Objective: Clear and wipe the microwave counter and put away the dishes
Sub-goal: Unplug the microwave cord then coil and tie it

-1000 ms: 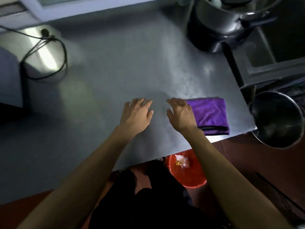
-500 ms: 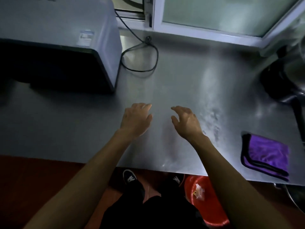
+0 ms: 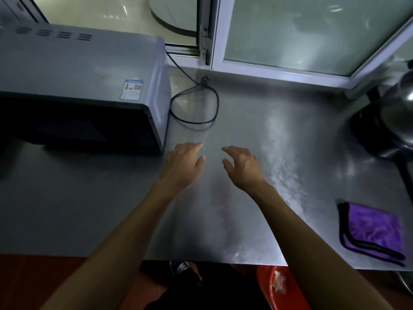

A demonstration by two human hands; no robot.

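Your left hand (image 3: 183, 164) and right hand (image 3: 242, 167) hover empty, fingers loose; one grey box microwave (image 3: 82, 86) left, long axis sideways, door facing you; one folded purple cloth (image 3: 373, 231) right.

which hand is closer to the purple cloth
The right hand. It hovers over the middle of the counter, on the same side as the purple cloth at the right front edge; the left hand is nearer the microwave.
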